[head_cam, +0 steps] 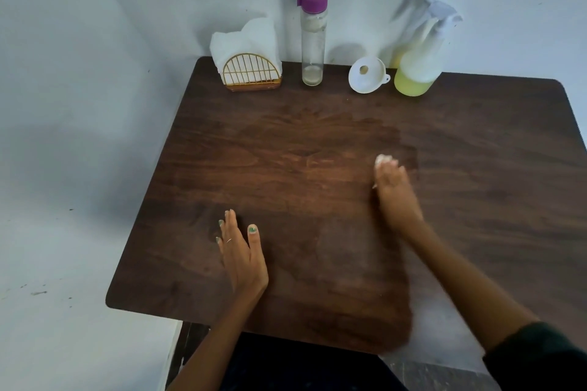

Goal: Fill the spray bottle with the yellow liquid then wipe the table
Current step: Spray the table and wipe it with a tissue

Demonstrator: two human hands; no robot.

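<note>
A frosted spray bottle (419,63) with yellow liquid in its bottom stands at the back right of the dark wooden table (476,168). Beside it lies a white funnel (368,74). A tall clear bottle (313,38) with a purple cap stands left of the funnel and looks nearly empty. My right hand (395,192) presses a crumpled white tissue (384,159) onto the table's middle, its fingers curled over it. My left hand (241,251) rests flat on the table near the front left, fingers straight. A damp-looking patch darkens the wood around the tissue.
A gold wire napkin holder (251,73) with white napkins stands at the back left. Pale walls close in behind and to the left of the table. The table's front edge is right below my forearms.
</note>
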